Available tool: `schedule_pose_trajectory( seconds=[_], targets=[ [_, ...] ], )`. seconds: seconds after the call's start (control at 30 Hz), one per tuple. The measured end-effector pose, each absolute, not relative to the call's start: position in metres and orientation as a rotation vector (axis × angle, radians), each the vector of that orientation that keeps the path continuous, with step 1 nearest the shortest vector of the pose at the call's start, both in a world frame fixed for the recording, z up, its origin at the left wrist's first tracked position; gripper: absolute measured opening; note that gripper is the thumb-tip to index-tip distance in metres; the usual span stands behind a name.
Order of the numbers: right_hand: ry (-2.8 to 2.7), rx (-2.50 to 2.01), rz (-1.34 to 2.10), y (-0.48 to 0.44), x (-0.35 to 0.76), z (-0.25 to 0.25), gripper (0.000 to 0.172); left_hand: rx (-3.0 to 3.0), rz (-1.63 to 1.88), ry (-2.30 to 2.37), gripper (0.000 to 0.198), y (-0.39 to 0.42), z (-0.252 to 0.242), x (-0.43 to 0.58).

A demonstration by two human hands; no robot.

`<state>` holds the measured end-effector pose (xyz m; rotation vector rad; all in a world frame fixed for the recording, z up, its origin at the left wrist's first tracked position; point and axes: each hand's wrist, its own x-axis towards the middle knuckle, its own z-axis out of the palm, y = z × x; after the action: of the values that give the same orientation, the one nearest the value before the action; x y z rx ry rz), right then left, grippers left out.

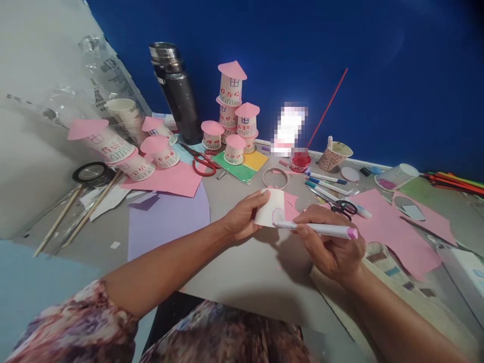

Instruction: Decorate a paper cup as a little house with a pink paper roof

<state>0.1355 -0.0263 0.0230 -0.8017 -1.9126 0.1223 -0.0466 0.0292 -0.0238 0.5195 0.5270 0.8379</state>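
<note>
In the head view my left hand point(247, 217) is closed around a white paper cup point(268, 204), tilted above the table. A pink arched outline is drawn on the cup's side. My right hand point(328, 244) grips a white felt-tip marker point(321, 229) with a pink end. The marker's tip meets the cup beside the arch. Just beyond the cup lie a roll of tape point(275, 178) and scraps of pink paper point(291, 206). Several decorated paper-cup houses with pink cone roofs, such as the stacked tower point(230, 91), stand at the back.
A dark steel flask point(177, 96) stands against the blue wall. Red-handled scissors point(204, 165) lie on coloured sheets. Markers point(327, 178), black-handled scissors point(344, 207) and pink paper point(397, 232) are at the right. Purple paper point(168, 222) and wooden sticks point(93, 212) are at the left.
</note>
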Motion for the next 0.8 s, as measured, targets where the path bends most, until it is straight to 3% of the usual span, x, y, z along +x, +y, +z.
schedule_pose_trajectory(
  seconds=[0.8],
  targets=[
    [-1.826,-0.858,0.102,-0.0250,0.1395,0.0232,0.013,0.477,0.826,0.548,0.036,0.0307,-0.0265,-0.0488]
  ],
)
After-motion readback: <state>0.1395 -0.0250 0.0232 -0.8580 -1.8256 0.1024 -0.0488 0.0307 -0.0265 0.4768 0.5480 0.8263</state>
